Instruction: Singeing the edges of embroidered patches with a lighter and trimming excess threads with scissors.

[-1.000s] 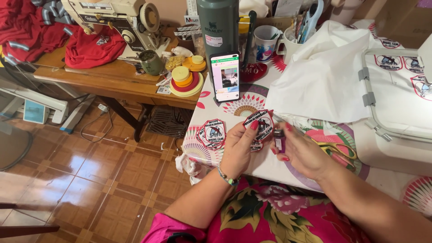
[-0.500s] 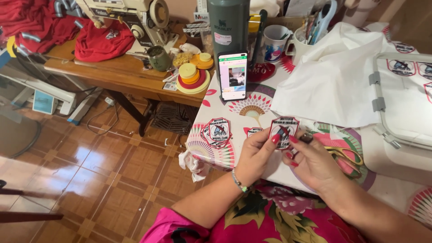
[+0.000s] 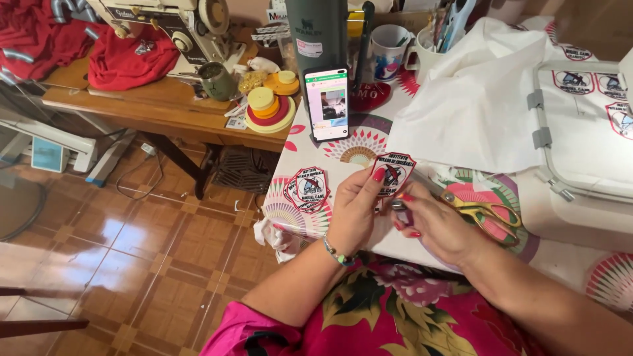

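Red-edged and shield-shaped, an embroidered patch (image 3: 391, 173) is pinched upright between the thumb and fingers of the left hand (image 3: 356, 211), just above the table (image 3: 343, 155) with its patterned cloth. The right hand (image 3: 438, 227) sits right beside it, fingers curled around a small dark object (image 3: 400, 212) held close under the patch's lower edge; what that object is cannot be told, though it looks like a small lighter. More finished patches (image 3: 306, 190) lie stacked to the left, near the table's edge. Yellow-handled scissors (image 3: 484, 212) rest just behind the right hand, a phone (image 3: 328, 103) stands propped further back, and white fabric (image 3: 478, 105) is heaped beside an embroidery hoop (image 3: 580, 125).

The risk lies in how close the two hands work: a slip of the small tool could mar the stitched border or catch a fingertip. The left grip is light, so the patch could twist or drop. The stacked patches could also slide off the edge.
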